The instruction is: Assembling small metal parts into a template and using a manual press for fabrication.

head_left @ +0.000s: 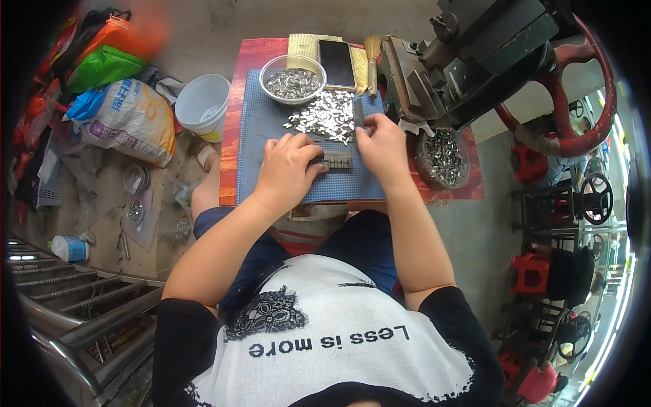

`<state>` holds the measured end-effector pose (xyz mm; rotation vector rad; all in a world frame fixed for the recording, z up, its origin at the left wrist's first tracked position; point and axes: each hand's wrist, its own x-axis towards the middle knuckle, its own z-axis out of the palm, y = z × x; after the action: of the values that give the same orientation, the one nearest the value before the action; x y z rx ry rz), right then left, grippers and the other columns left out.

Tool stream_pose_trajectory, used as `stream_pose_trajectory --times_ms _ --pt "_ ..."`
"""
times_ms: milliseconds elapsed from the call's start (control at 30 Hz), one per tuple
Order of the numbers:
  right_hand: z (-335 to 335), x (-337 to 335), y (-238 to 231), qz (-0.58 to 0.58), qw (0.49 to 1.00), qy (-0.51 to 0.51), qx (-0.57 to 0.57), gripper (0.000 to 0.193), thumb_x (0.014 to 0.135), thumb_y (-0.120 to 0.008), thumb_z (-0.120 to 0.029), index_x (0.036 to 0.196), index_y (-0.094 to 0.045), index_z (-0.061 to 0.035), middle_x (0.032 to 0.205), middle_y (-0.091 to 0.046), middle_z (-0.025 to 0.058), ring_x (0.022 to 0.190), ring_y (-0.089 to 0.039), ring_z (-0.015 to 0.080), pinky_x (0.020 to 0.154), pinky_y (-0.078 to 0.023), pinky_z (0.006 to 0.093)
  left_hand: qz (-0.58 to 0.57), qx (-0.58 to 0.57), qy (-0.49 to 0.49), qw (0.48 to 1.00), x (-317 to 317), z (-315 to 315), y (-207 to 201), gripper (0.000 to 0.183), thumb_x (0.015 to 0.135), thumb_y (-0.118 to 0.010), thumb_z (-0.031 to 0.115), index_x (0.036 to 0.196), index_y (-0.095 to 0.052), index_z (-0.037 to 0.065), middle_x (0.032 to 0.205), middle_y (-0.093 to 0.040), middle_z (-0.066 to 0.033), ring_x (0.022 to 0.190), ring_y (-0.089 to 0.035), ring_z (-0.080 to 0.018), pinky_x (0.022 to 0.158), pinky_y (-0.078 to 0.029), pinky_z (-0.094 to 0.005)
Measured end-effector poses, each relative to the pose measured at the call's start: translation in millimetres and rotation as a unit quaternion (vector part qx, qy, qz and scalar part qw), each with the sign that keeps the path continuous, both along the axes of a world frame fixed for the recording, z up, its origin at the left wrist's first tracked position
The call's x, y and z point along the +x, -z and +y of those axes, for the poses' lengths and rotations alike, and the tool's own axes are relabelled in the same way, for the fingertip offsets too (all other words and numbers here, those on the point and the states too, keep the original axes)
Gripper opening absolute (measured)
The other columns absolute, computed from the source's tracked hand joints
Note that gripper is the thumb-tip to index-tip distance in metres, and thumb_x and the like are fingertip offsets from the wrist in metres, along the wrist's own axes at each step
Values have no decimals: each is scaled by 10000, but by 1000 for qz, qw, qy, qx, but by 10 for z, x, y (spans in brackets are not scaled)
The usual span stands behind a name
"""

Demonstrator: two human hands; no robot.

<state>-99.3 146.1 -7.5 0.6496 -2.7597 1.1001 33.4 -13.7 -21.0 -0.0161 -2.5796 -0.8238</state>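
A small slotted metal block (337,161) lies on a blue textured mat (251,156), its left end gripped by the closed fingers of my left hand (288,166). My right hand (384,148) is closed, thumb and forefinger pinched at the near end of a narrow dark grey bar (359,112). Just beyond both hands spreads a loose pile of small shiny metal pieces (325,115). Behind the pile stands a clear round bowl (263,73) filled with similar pieces. The undersides of both hands are hidden.
A phone (336,64) lies on a yellow cloth beside a brush (372,54). On the right stand a clear tub of metal pieces (444,159) and a machine with a red handwheel (556,129). Left are a white bucket (201,102), a stuffed sack (132,122) and metal railings (81,305).
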Motion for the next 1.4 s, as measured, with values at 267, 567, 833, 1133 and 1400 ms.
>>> stream_pose_trajectory --times_ms 267,567,833,1133,1400 --pt "362 -48 70 45 998 -24 -39 220 822 -741 -156 952 -716 20 876 -683 172 774 -677 300 733 -539 394 -14 30 27 999 12 -64 0 179 813 -755 216 923 -728 78 955 -636 -66 1001 -585 -273 869 -430 -411" --pt "96 107 -4 2 993 -100 67 198 816 -754 -200 863 -734 -9 863 -681 147 801 -674 312 734 -532 394 -28 120 -7 992 -173 -130 -103 173 820 -732 133 968 -719 46 976 -644 -133 970 -618 -347 878 -480 -446" --pt "138 22 14 37 978 -195 56 147 842 -694 -164 890 -666 -28 902 -631 149 856 -637 350 766 -523 432 -20 -1 22 1000 -592 28 -64 77 768 -732 87 840 -737 62 997 -617 -123 999 -601 -315 881 -490 -444" --pt "170 117 -199 37 934 -352 37 131 846 -672 -56 955 -616 -8 947 -598 142 886 -614 342 785 -513 405 8 35 39 999 -571 -103 -139 108 826 -665 67 914 -656 6 961 -635 -163 977 -609 -367 868 -491 -446" --pt "-4 147 -187 132 896 -417 82 158 784 -703 -48 913 -619 -12 924 -605 128 870 -621 342 776 -526 421 -65 161 0 985 -275 -265 -166 117 918 -612 85 973 -614 -19 995 -666 -200 951 -637 -386 838 -497 -444"
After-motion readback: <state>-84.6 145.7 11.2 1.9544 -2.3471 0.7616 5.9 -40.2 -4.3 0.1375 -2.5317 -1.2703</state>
